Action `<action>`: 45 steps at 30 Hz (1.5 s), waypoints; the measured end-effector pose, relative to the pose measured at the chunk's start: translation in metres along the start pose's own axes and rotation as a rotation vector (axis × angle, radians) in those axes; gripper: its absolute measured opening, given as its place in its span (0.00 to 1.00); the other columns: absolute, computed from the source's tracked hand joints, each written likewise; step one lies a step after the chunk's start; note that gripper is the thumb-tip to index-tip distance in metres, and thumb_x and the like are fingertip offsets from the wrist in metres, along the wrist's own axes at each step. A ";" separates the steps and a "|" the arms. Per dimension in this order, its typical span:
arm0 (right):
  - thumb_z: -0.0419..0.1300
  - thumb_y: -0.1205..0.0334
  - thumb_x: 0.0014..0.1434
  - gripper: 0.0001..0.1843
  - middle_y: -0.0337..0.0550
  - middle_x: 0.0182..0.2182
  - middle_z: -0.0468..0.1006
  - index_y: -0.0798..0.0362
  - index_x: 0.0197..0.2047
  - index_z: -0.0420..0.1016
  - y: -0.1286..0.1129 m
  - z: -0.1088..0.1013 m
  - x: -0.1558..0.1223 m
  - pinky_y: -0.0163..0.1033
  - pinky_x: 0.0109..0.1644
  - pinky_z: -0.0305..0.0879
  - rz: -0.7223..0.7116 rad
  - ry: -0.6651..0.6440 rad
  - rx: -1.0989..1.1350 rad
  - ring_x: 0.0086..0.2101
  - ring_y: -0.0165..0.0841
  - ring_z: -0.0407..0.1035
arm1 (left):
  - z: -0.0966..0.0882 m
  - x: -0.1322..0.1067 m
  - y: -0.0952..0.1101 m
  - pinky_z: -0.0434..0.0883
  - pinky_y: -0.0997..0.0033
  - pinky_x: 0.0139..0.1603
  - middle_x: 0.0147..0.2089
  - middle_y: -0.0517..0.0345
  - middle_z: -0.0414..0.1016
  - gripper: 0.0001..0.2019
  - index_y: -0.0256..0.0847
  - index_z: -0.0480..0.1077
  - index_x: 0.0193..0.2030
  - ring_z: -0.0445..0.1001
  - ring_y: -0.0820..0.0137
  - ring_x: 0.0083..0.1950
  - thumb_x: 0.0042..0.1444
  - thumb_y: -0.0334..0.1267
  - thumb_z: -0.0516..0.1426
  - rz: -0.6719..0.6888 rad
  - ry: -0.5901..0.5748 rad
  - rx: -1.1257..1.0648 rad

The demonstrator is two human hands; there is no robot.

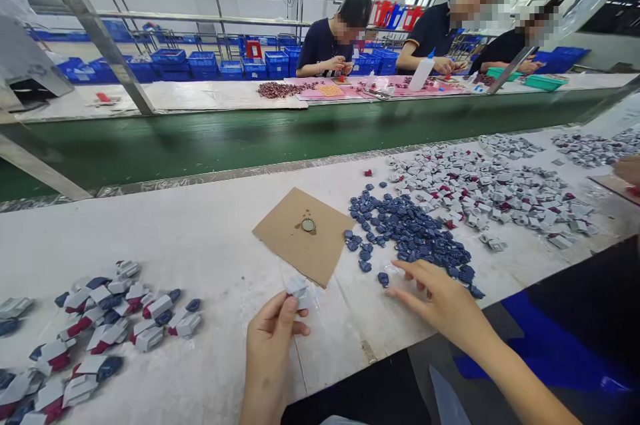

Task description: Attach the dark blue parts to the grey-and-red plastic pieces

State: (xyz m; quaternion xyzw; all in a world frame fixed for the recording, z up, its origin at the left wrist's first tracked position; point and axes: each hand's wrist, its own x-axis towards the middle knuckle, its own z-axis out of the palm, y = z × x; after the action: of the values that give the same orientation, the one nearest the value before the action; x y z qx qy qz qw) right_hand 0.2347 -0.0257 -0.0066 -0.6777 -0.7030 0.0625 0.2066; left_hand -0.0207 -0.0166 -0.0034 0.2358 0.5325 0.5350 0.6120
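My left hand [274, 338] pinches a small light-grey plastic piece [297, 286] between thumb and fingers, just in front of a brown cardboard square [283, 218]. On that cardboard sits a small round metal cap with a crimped edge [309, 226], with dark wet stains around it. My right hand [440, 298] is open, thumb and fingers apart around a single small dark-blue piece [383, 279], and I see no contact with it. Behind that hand spreads a pile of the same dark-blue pieces [410, 225].
Grey-white pieces with dark-red parts form a large heap [480, 192] at the right. Grey, red and blue assembled pieces [105, 318] lie at the left. Another person's hand [627, 172] shows at the right edge. Across a green partition [250, 135], several people work at another table.
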 end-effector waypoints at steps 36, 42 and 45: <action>0.58 0.58 0.56 0.10 0.42 0.26 0.77 0.52 0.38 0.74 -0.108 0.022 0.104 0.36 0.26 0.63 -0.296 0.097 0.292 0.23 0.31 0.68 | -0.007 -0.004 0.003 0.72 0.77 0.29 0.23 0.61 0.74 0.09 0.37 0.74 0.28 0.72 0.75 0.27 0.40 0.39 0.65 0.030 0.041 -0.240; 0.59 0.59 0.54 0.06 0.38 0.23 0.76 0.51 0.31 0.75 -0.137 0.002 0.070 0.33 0.22 0.63 -0.296 -0.129 0.536 0.21 0.27 0.66 | -0.006 -0.004 0.004 0.72 0.76 0.30 0.27 0.58 0.77 0.09 0.37 0.75 0.29 0.76 0.71 0.30 0.39 0.37 0.65 0.011 0.033 -0.230; 0.59 0.61 0.55 0.09 0.39 0.26 0.76 0.50 0.40 0.75 -0.140 0.007 0.064 0.33 0.24 0.66 -0.248 -0.099 0.627 0.23 0.28 0.67 | -0.006 -0.004 0.006 0.72 0.76 0.30 0.27 0.57 0.78 0.09 0.36 0.75 0.28 0.77 0.70 0.31 0.40 0.37 0.65 -0.003 0.026 -0.230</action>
State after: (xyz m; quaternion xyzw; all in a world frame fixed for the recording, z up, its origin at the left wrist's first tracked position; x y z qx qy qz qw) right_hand 0.1026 0.0274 0.0516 -0.4865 -0.7358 0.2827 0.3768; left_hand -0.0279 -0.0202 0.0011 0.1563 0.4758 0.5946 0.6290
